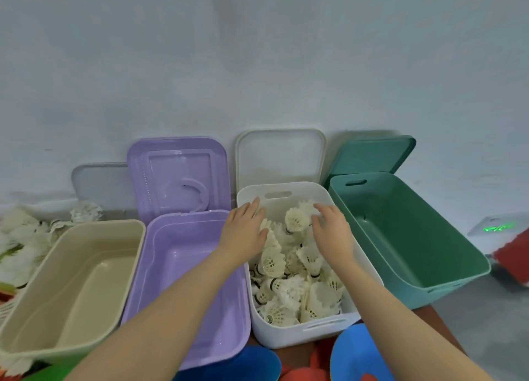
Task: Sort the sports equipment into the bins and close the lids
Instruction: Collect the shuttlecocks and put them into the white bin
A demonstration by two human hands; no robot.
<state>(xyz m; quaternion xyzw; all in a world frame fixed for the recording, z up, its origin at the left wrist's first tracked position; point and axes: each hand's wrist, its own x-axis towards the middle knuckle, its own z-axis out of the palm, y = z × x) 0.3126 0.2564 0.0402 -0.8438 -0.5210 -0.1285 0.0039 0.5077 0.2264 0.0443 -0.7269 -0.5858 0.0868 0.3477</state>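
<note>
Four open bins stand in a row: beige (134, 231), purple (160, 231), white (286, 187) and green (429, 286). The white bin holds a heap of white shuttlecocks (289, 292). Both my hands hover over that heap. My left hand (246, 231) lies flat by the bin's left rim, fingers straight, touching the shuttlecocks. My right hand (333, 231) has spread, slightly bent fingers that touch a raised shuttlecock (297, 219). Each bin's lid leans on the wall behind it: grey (97, 183), purple (177, 174), white (280, 157), green (372, 154).
Several loose shuttlecocks (23, 237) lie left of the beige bin. Blue paddles (357, 352) and a red paddle (315, 363) lie at the near edge. A red object (512, 254) and a device with a green light (498, 226) sit right of the green bin.
</note>
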